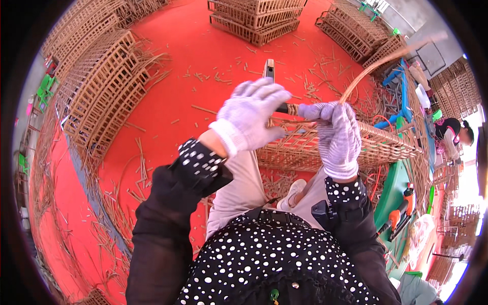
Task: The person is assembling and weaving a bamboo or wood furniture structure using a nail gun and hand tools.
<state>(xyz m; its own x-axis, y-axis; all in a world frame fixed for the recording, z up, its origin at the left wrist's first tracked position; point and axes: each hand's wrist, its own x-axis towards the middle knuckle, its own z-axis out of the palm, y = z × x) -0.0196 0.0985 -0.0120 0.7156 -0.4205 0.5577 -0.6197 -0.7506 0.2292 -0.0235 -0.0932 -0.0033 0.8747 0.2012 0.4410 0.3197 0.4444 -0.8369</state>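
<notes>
My left hand [251,113], in a lilac knit glove, hovers over the left end of a woven basket panel [378,145]. Its fingers are stretched out and the thumb stands apart, with nothing seen in it. Just beyond the fingers juts a slim upright piece with a metal-looking tip [270,70]; its lower part is hidden. My right hand [338,132], gloved alike, is closed on a long tan rattan strip [376,63] that arcs up to the right. By its fingertips, rattan wraps round a short dark bar [282,108]. The panel lies across my knees.
Stacked woven frames stand at the left [101,91], far middle [256,20] and far right [353,30]. Rattan scraps litter the red floor [173,35]. Orange-and-black power tools [399,216] lie on a green surface at my right. Another person [452,134] sits farther right.
</notes>
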